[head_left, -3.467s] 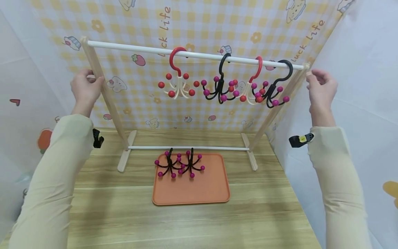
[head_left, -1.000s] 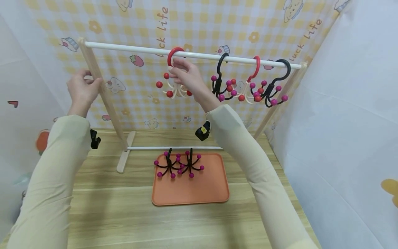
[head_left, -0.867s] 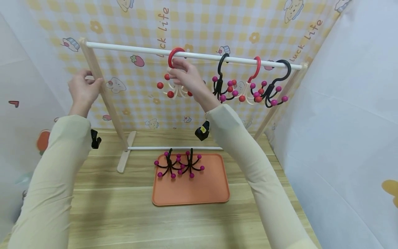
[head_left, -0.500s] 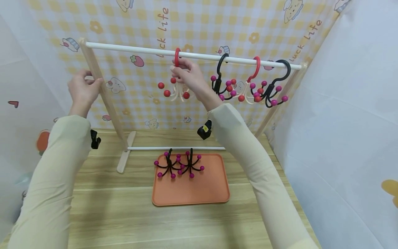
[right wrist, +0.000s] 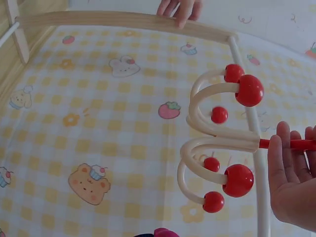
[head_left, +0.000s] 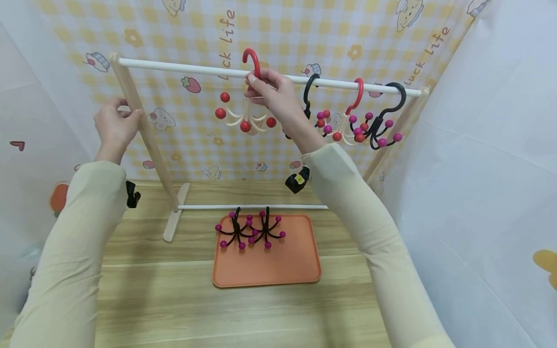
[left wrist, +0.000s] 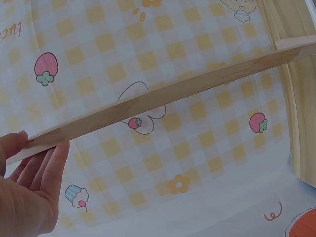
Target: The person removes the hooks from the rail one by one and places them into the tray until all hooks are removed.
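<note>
In the head view my left hand (head_left: 116, 126) grips the left wooden post (head_left: 134, 99) of a clothes rack. The left wrist view shows its fingers and thumb around that post (left wrist: 148, 101). My right hand (head_left: 276, 94) pinches a multi-arm hanger (head_left: 247, 111) by its red hook. That hanger has cream curved arms tipped with red balls; its hook (head_left: 251, 57) stands above the white top rod (head_left: 183, 68), off it. In the right wrist view the cream arms (right wrist: 222, 138) spread in front of the rod, beside my right hand (right wrist: 296, 182).
Further right on the rod hang a black hanger (head_left: 308, 94), a red-hooked hanger (head_left: 359, 96) and another black hanger (head_left: 383, 118). Below, an orange tray (head_left: 278, 270) bears two black hangers (head_left: 237, 229) with magenta balls. A checked cloth (head_left: 196, 29) backs the rack.
My right hand moved from the right post to the left red-hooked hanger, turned it, and lifted its hook up off the rod. My left hand stayed on the left post.
</note>
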Demonstrator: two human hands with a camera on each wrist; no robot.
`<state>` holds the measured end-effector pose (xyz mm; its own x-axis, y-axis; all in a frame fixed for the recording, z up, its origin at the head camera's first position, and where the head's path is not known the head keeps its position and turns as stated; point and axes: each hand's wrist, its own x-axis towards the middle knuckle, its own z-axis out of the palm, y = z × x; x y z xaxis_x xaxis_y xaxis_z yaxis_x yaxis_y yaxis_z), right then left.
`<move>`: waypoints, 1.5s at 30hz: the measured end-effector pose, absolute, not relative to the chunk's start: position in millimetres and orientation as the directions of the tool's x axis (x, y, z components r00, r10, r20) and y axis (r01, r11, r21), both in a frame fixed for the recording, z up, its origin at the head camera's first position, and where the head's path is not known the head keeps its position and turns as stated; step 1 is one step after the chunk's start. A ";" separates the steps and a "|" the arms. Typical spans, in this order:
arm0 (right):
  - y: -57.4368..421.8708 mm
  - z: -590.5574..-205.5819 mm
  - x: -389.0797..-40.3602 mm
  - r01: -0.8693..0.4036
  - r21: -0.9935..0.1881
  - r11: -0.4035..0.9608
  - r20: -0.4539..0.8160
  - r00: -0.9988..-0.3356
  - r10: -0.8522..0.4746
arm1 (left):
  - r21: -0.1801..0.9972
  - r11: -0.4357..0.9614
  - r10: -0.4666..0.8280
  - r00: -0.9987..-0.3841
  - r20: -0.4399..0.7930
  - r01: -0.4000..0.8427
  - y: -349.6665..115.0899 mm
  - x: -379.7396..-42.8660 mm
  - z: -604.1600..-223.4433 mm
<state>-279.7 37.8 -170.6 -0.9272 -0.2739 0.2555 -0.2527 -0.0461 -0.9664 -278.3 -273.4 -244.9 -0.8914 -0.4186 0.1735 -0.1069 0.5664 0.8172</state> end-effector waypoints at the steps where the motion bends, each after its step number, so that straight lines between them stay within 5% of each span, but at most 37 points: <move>1: 39.3 -169.9 -277.2 -0.259 -0.965 -0.051 0.263 -0.923 -0.281 | 0.814 0.571 -0.418 -0.891 0.175 -0.108 -273.0 -278.4 -244.4; 18: 73.6 -212.7 -252.1 -0.232 -0.970 0.073 0.185 -0.900 -0.395 | 0.833 0.544 -0.413 -0.897 0.158 -0.103 -273.6 -278.0 -243.9; 45: 123.2 -285.0 -242.1 -0.114 -0.932 0.344 -0.015 -0.936 -0.350 | 0.835 0.540 -0.424 -0.891 0.162 -0.105 -275.0 -280.0 -244.9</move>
